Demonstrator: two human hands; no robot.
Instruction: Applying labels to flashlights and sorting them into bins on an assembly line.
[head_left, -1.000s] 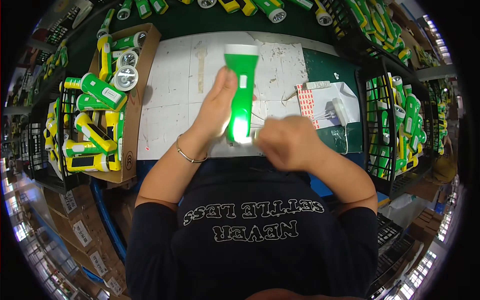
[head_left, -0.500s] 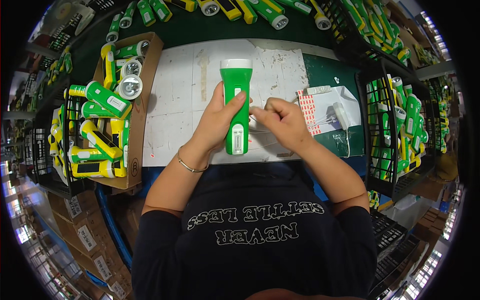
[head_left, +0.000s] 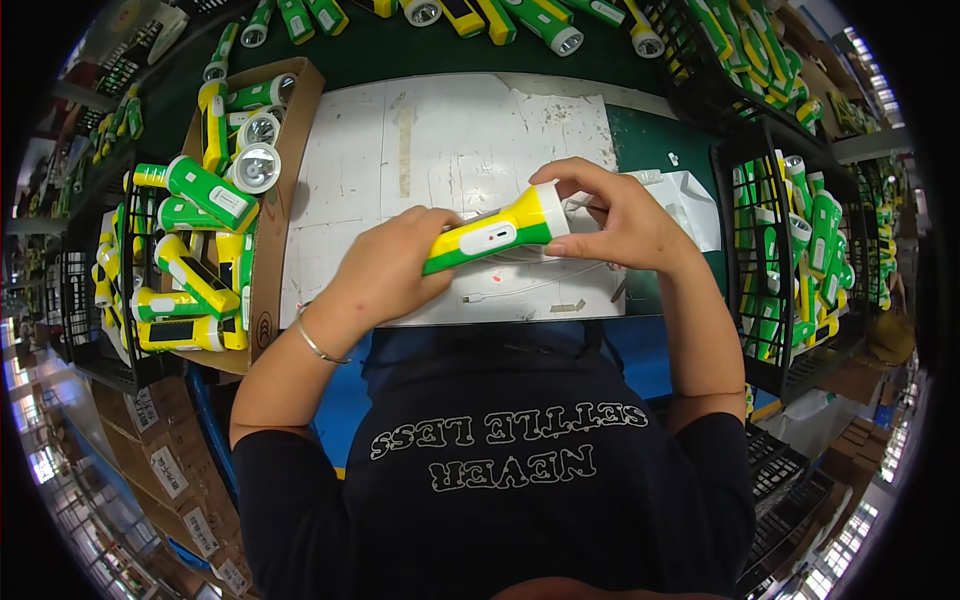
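Note:
A green and yellow flashlight with a white head lies across my two hands, tilted up to the right above the white work surface. My left hand wraps round its tail end. At the other end my right hand grips the white head between thumb and fingers. A small white panel with a charging socket and a red dot shows on the flashlight's yellow side. Beneath it runs a thin white cable, its plug lying on the white board.
A cardboard box full of flashlights stands at the left, beside a black crate. Black crates of flashlights line the right side. More flashlights lie along the far edge. White paper lies right of my right hand.
The flashlight has turned from upright, green face showing, to lying sideways with its yellow side and socket visible. My right hand has moved from beside it onto its head.

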